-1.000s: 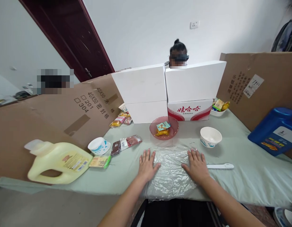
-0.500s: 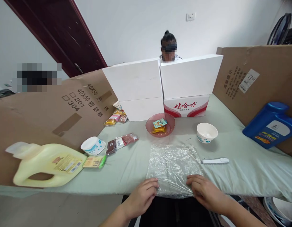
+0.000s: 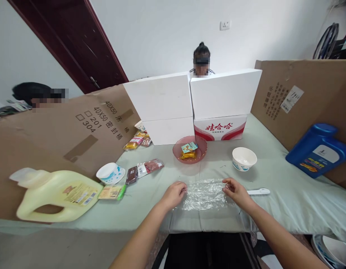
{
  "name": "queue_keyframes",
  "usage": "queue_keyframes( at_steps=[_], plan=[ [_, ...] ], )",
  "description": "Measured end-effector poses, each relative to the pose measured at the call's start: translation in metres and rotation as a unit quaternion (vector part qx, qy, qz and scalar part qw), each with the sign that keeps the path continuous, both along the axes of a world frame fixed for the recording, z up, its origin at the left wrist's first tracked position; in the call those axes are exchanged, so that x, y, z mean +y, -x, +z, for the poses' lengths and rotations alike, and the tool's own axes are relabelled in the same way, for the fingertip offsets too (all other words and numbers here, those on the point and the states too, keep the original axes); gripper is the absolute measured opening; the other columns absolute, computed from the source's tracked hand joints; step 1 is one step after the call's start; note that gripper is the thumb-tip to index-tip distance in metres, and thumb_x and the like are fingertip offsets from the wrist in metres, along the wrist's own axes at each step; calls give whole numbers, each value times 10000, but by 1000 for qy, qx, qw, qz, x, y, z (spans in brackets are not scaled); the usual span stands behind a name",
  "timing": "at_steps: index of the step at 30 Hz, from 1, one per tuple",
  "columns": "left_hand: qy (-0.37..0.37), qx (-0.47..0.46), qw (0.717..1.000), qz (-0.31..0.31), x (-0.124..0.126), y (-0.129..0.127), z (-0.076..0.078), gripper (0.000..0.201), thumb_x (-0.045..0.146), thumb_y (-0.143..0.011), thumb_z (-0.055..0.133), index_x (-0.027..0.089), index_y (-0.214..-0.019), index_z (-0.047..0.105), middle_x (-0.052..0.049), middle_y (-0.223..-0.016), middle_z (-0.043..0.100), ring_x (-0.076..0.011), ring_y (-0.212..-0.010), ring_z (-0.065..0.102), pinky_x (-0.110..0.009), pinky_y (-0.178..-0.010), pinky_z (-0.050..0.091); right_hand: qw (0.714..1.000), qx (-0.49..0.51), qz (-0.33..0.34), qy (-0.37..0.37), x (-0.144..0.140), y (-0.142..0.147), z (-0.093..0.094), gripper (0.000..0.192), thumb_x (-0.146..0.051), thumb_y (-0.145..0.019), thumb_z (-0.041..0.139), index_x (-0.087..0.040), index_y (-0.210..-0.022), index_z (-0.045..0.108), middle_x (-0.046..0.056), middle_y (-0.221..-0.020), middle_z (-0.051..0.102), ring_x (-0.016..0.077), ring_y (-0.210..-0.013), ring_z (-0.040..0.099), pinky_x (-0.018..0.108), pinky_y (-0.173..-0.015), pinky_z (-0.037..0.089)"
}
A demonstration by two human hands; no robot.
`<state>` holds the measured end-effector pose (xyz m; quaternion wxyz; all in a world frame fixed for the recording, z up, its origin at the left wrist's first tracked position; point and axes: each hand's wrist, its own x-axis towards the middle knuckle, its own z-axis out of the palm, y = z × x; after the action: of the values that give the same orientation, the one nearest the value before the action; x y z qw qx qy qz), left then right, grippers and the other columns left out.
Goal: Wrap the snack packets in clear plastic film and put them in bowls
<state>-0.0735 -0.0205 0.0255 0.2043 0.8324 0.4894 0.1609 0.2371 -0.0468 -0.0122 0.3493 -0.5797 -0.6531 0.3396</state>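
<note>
Folded over since before, one plastic sheet (image 3: 204, 193) is pinched by two hands, left (image 3: 175, 193) and right (image 3: 236, 189).

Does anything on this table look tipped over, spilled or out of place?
Two jugs lie on their sides: the yellow jug at the table's left edge and the blue jug against the cardboard on the right. No spill shows. The left hand and right hand grip a crinkled plastic sheet.
</note>
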Motion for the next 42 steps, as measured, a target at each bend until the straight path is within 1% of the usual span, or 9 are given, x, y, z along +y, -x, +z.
queue_keyframes(
  at_steps=[7,16,22,25,28,31,34,40,42],
  plan=[
    [-89,63,994,1,1,-6,-27,197,41,-739,485,180,-817,603,-108,-1428,470,-297,-1375,334,-508,-1080,330,990,-129,22,-58,7,6,6,168,-239,-805,410,-213,-833,573,40,-861,640,198,-856,579,326,-799,438],
    [-90,49,992,72,24,-3,-20,128,82,-753,555,195,-802,591,-54,-1043,661,-218,-1060,563,-365,-922,462,955,-290,-43,-56,43,15,6,199,-212,-924,368,-200,-988,555,68,-979,658,185,-849,611,269,-689,378],
    [-156,66,969,181,22,-25,-16,225,118,-853,470,142,-1039,594,-149,-1104,584,-298,-1080,518,-482,-924,417,925,-372,-49,-64,48,23,-2,228,-167,-937,346,-176,-1040,549,89,-1047,623,173,-813,612,267,-640,364],
    [-174,64,982,42,6,-51,-20,243,174,-915,423,183,-1056,621,-123,-1071,617,-274,-1072,547,-452,-935,426,912,-399,-43,-77,46,27,-7,239,-138,-929,340,-166,-1012,563,95,-1003,612,172,-785,606,272,-628,366],
    [-129,76,984,-92,-5,-68,-29,412,385,-919,504,236,-1303,511,-98,-1352,519,-310,-1300,406,-513,-1066,322,903,-418,-40,-90,45,21,-6,249,-109,-904,360,-172,-1007,577,93,-974,607,171,-772,598,272,-635,381],
    [-74,107,985,-109,-7,-66,-37,684,599,-878,491,291,-1461,306,-69,-1556,256,-359,-1435,143,-614,-1123,136,894,-430,-66,-102,44,5,4,320,-74,-872,352,-160,-1072,586,133,-1007,605,219,-840,592,316,-698,417],
    [-48,120,985,-112,-6,-60,-40,695,626,-885,451,320,-1479,261,-52,-1578,190,-348,-1450,75,-620,-1131,73,886,-434,-101,-124,37,-2,15,359,-95,-873,359,-135,-1143,592,195,-1143,584,307,-1060,533,431,-871,407],
    [-55,125,985,-104,-7,-56,-37,695,610,-891,455,330,-1487,233,-44,-1582,176,-332,-1454,73,-609,-1136,80,894,-375,155,-192,9,38,0,573,-493,-910,443,-201,-1403,436,104,-1482,394,315,-1393,250,531,-1117,176],
    [-55,138,986,-83,-7,-38,-38,707,610,-878,483,326,-1483,252,-56,-1578,191,-328,-1452,97,-598,-1136,99,900,-376,159,-152,0,39,-13,692,-590,-898,408,-188,-1459,345,110,-1521,324,329,-1419,188,565,-1113,169]
  ],
)
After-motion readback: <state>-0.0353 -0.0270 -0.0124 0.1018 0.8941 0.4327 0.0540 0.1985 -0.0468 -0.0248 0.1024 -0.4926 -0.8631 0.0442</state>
